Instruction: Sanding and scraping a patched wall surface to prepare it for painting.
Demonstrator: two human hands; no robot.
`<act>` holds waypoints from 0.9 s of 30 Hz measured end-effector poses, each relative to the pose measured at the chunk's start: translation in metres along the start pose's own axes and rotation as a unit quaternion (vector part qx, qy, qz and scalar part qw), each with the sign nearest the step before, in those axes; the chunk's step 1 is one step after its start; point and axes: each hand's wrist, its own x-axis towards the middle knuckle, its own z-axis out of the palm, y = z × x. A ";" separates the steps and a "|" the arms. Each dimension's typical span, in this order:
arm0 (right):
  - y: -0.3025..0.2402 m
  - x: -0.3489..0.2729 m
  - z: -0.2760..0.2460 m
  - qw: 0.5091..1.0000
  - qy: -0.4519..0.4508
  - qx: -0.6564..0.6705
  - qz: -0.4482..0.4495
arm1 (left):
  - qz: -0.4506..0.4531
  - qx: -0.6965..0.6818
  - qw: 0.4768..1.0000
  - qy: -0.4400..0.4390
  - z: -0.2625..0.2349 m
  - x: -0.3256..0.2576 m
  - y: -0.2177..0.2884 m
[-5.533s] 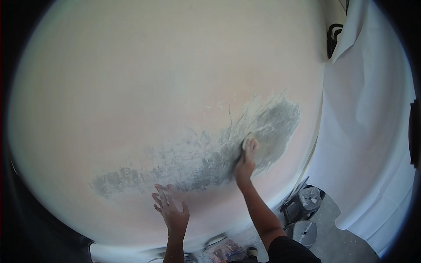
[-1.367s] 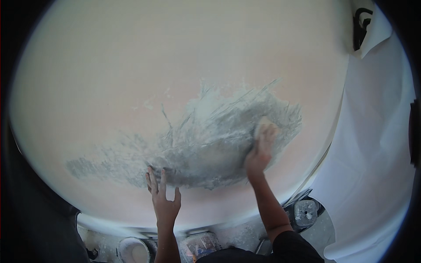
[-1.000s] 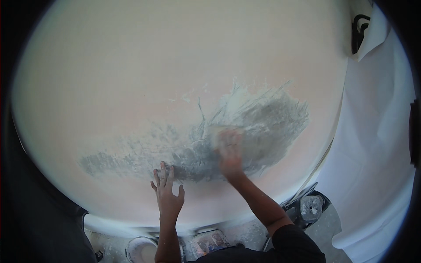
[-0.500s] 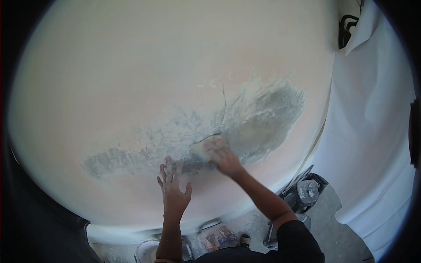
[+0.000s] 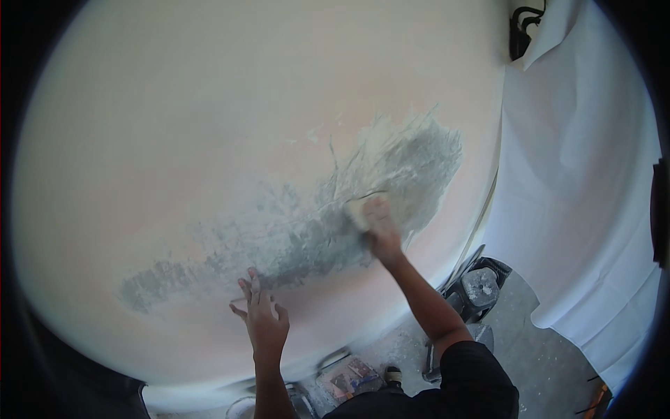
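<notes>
A large pale panel (image 5: 209, 140), pinkish in places, fills most of the view. Across its lower middle runs a grey scuffed patch (image 5: 307, 255), streaked with white and darker toward its right end. My right hand (image 5: 380, 218) is closed over a flat cream-coloured pad (image 5: 358, 209) and presses it on the patch; motion blurs the fingers, and the pad's exact kind is hard to tell. Below the patch's lower edge, my left hand (image 5: 264, 318) has its fingers spread, with the fingertips at the panel and nothing seen in them.
White sheeting (image 5: 569, 174) hangs along the right side. Below it, a dusty dark stool-like object (image 5: 481, 286) stands on the grey floor (image 5: 534, 349). Under the panel's lower edge lies a dusty tray-like box (image 5: 349, 377). A black curved object (image 5: 523, 28) shows at the top right.
My right hand and the pad have moved right and slightly up across the grey patch. My left hand sits a little lower and further left. The whole view has shifted slightly.
</notes>
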 end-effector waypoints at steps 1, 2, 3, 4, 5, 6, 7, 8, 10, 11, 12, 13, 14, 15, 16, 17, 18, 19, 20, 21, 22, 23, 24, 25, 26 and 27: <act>0.034 -0.003 -0.011 0.990 0.036 0.012 0.134 | 0.012 -0.003 1.000 0.005 0.002 0.002 0.002; 0.060 -0.007 -0.016 0.961 0.072 0.027 0.267 | 0.000 0.011 1.000 0.002 0.005 0.003 0.002; 0.062 -0.006 -0.015 0.960 0.077 0.025 0.270 | -0.017 0.029 0.999 -0.004 0.007 0.000 0.001; 0.058 -0.005 -0.011 0.947 0.117 0.001 0.300 | -0.012 0.031 0.999 -0.005 0.011 -0.002 0.001; 0.053 -0.006 -0.004 0.931 0.156 -0.023 0.329 | -0.028 0.041 0.999 0.013 0.015 -0.003 0.002; 0.052 -0.034 0.019 0.889 0.069 0.032 0.453 | -0.039 0.047 0.998 0.031 0.020 0.001 0.008; 0.020 -0.036 0.036 0.959 0.144 0.022 0.242 | -0.040 0.053 0.997 0.032 0.022 0.002 0.008; -0.011 -0.056 0.050 0.976 0.100 0.089 0.173 | -0.064 0.062 0.995 0.043 0.026 0.002 0.012; -0.046 -0.065 0.041 0.973 -0.108 0.198 -0.043 | -0.093 0.075 0.991 0.054 0.032 0.002 0.012; -0.051 -0.058 0.026 0.960 -0.165 0.114 -0.195 | -0.099 0.090 0.989 0.063 0.036 0.002 0.011; -0.029 -0.058 0.019 0.961 -0.165 0.111 -0.193 | -0.101 0.101 0.987 0.073 0.040 0.006 0.014; 0.002 -0.058 0.009 0.964 -0.164 0.102 -0.180 | -0.113 0.111 0.985 0.069 0.039 0.008 0.019; 0.037 -0.058 -0.001 0.967 -0.162 0.095 -0.170 | -0.113 0.113 0.985 0.066 0.040 0.008 0.020; 0.077 -0.064 -0.010 0.976 -0.146 0.072 -0.146 | -0.119 0.116 0.983 0.080 0.043 0.009 0.019; 0.109 -0.060 -0.024 0.986 -0.096 0.086 -0.105 | -0.131 0.123 0.979 0.096 0.045 0.007 0.018; 0.138 -0.064 -0.033 0.996 -0.045 0.078 -0.026 | -0.126 0.106 0.978 0.125 0.049 0.008 0.023; 0.160 -0.066 -0.041 0.997 0.032 0.062 0.045 | -0.128 0.107 0.978 0.123 0.054 0.009 0.026; 0.169 -0.073 -0.035 0.996 0.029 0.063 0.047 | -0.122 0.121 0.976 0.132 0.058 0.010 0.026; 0.173 -0.080 -0.025 0.979 0.066 0.072 0.177 | -0.116 0.136 0.974 0.140 0.062 0.011 0.025; 0.170 -0.087 -0.016 0.944 0.100 0.078 0.305 | -0.113 0.135 0.971 0.161 0.064 0.013 0.024; 0.163 -0.092 -0.007 0.891 0.132 0.080 0.427 | -0.116 0.137 0.972 0.155 0.067 0.014 0.024; 0.121 -0.082 0.002 0.928 0.149 0.054 0.337 | -0.110 0.145 0.968 0.174 0.066 0.013 0.021; 0.103 -0.105 0.013 0.967 0.124 0.074 0.212 | -0.095 0.143 0.966 0.192 0.068 0.016 0.025; 0.066 -0.113 0.017 0.984 0.050 0.116 0.127 | -0.094 0.143 0.961 0.216 0.068 0.017 0.025; 0.042 -0.126 0.017 0.965 -0.049 0.256 0.033 | -0.098 0.147 0.961 0.213 0.069 0.018 0.027; 0.023 -0.142 0.020 0.897 -0.224 0.380 0.015 | -0.099 0.149 0.960 0.216 0.069 0.018 0.029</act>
